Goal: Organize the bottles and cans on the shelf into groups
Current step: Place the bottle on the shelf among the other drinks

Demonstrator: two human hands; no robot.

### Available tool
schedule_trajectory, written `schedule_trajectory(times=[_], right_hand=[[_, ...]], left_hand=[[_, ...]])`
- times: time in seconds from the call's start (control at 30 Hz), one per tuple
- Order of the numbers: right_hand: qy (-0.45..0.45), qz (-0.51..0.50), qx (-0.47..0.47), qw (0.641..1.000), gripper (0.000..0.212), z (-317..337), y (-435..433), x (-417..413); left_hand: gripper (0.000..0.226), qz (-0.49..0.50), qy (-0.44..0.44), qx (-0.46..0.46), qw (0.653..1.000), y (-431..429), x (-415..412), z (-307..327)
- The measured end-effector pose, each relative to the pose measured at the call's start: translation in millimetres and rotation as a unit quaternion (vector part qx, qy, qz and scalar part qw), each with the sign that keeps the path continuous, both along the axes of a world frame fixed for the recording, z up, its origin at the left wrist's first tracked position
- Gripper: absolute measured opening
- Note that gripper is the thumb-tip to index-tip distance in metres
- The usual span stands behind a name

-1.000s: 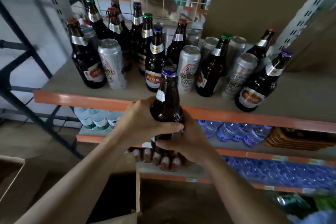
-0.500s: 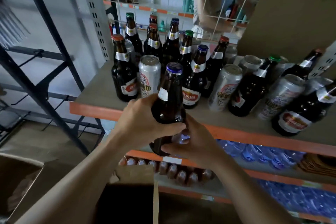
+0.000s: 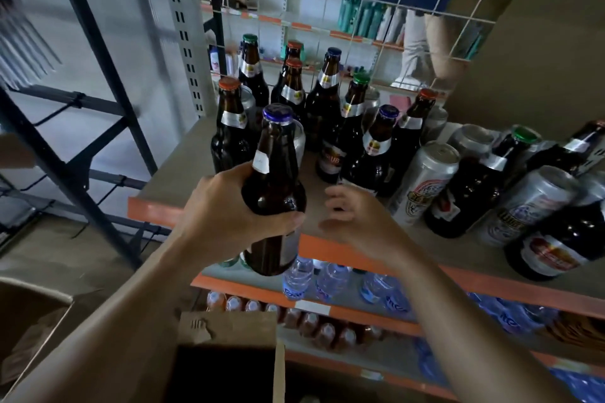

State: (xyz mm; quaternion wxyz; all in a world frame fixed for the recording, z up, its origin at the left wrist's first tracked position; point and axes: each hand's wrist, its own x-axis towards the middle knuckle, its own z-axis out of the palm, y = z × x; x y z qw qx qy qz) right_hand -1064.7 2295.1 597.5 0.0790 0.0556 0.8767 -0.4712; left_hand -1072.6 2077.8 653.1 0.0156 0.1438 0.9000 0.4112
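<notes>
a brown glass bottle [image 3: 273, 193] with a blue cap and a small white neck label is held upright off the shelf [image 3: 183, 157], before its orange front edge. its shoulder is clasped by the left grip [image 3: 226, 209]. the right grip [image 3: 358, 222] is released, fingers loosely curved, just beside the bottle. other bottles [image 3: 322, 108] and silver cans [image 3: 425, 180] are crowded on the grey board. water bottles [image 3: 327, 281] are stored beneath it, and a wire grid [image 3: 360, 3] is fitted behind.
</notes>
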Motion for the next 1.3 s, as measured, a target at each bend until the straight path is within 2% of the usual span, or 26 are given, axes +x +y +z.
schedule_trajectory(times=[0.17, 0.3, 0.5, 0.63, 0.77, 0.93, 1.07, 1.3], right_hand=[[0.029, -0.020, -0.014, 0.999, 0.071, -8.3, -1.7, -36.3], [0.085, -0.018, -0.038, 0.995, 0.073, -15.0, -19.6, -69.7], [0.111, -0.011, -0.082, 0.990, 0.083, -22.1, -42.7, -100.4], [0.122, -0.043, -0.104, 0.986, 0.076, -25.9, -48.5, -105.8], [0.122, -0.088, -0.111, 0.982, 0.078, -22.9, -48.1, -90.9], [0.169, -0.114, -0.074, 0.976, 0.066, 0.3, -33.0, -55.6], [0.188, -0.096, -0.071, 0.975, 0.059, 15.8, -10.9, -23.7], [0.228, -0.111, -0.086, 0.964, 0.069, 16.2, 7.5, 15.8]], left_hand=[[0.031, 0.027, -0.006, 0.000, 1.000, 14.6, -3.7, -2.0], [0.031, 0.079, -0.009, 0.002, 0.997, 16.4, 0.7, -8.7], [0.034, 0.139, -0.002, -0.047, 0.989, 4.2, 8.9, -11.1], [0.033, 0.145, -0.003, -0.046, 0.988, -8.1, 5.0, -13.0], [0.035, 0.132, -0.007, -0.048, 0.990, -16.8, -8.0, -16.9], [0.042, 0.112, -0.002, -0.045, 0.993, -17.9, -27.1, -21.9], [0.032, 0.097, -0.013, -0.037, 0.995, -9.9, -38.7, -25.7], [0.050, 0.096, -0.007, -0.023, 0.995, 29.4, -61.4, -39.1]])
